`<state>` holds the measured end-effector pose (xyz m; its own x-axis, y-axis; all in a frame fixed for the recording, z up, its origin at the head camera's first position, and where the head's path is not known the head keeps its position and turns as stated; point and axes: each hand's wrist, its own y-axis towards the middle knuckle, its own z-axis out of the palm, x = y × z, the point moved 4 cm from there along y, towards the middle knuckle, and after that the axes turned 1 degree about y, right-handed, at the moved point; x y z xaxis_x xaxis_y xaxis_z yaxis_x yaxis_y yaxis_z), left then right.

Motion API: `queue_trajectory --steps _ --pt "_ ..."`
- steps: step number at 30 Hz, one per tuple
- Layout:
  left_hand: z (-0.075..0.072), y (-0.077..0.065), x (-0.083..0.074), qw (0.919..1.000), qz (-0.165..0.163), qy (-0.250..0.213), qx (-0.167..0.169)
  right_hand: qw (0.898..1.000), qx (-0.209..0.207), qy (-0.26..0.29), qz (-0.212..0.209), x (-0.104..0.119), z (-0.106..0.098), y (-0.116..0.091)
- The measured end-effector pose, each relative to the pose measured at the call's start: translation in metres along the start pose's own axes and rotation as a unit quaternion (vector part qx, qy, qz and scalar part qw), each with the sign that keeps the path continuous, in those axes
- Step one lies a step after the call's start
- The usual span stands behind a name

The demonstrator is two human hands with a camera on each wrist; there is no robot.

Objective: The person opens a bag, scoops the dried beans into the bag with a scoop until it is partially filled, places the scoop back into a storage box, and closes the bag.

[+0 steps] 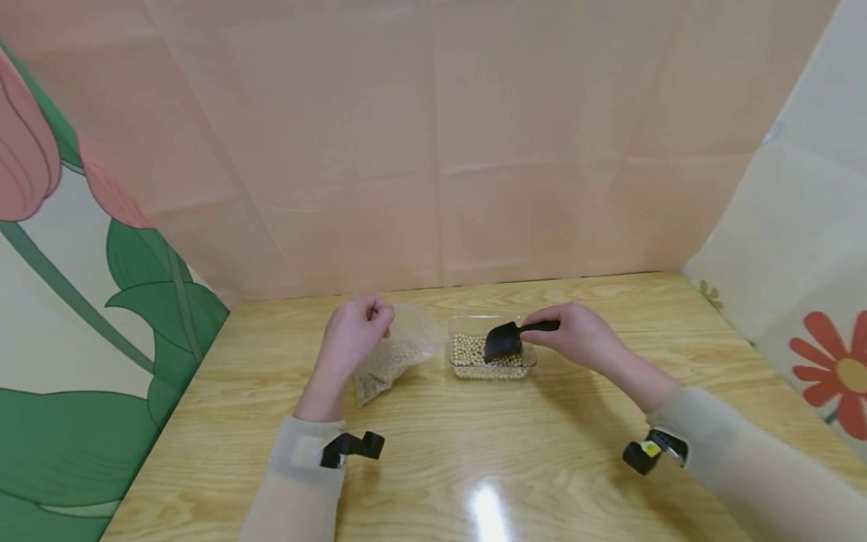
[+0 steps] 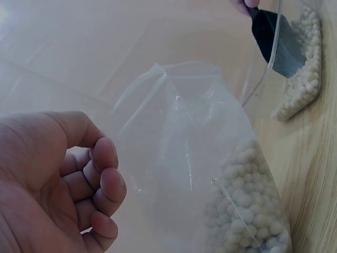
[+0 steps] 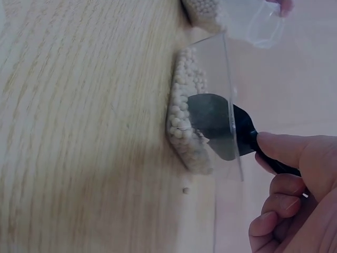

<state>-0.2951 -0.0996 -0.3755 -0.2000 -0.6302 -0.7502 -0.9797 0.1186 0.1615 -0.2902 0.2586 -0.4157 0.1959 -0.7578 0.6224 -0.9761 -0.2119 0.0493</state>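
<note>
My left hand (image 1: 357, 325) is at the upper left edge of a clear plastic bag (image 1: 415, 329), fingers curled in and fingertips right at the film. Pale round beads (image 2: 247, 205) fill the bag's lower part, and its see-through top stands up beside the hand. My right hand (image 1: 576, 331) pinches the handle of a small black scoop (image 1: 503, 342) between thumb and fingers. The scoop's blade reaches down among the beads in a clear rectangular container (image 1: 530, 360). Through the container's wall, the right wrist view shows the blade tilted against the bead layer (image 3: 184, 100).
The container stands on a wood-grain table (image 1: 433, 452), just right of the bag. One loose bead (image 3: 185, 190) lies on the table beside the container. A pinkish sheet (image 1: 433, 150) hangs behind the table, with flower-printed panels (image 1: 836, 361) at both sides.
</note>
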Motion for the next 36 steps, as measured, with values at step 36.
queue_trajectory --steps 36 --pt "0.003 0.000 0.001 1.0000 -0.001 0.002 -0.008 0.998 -0.013 0.044 0.036 -0.011 0.039 0.008"
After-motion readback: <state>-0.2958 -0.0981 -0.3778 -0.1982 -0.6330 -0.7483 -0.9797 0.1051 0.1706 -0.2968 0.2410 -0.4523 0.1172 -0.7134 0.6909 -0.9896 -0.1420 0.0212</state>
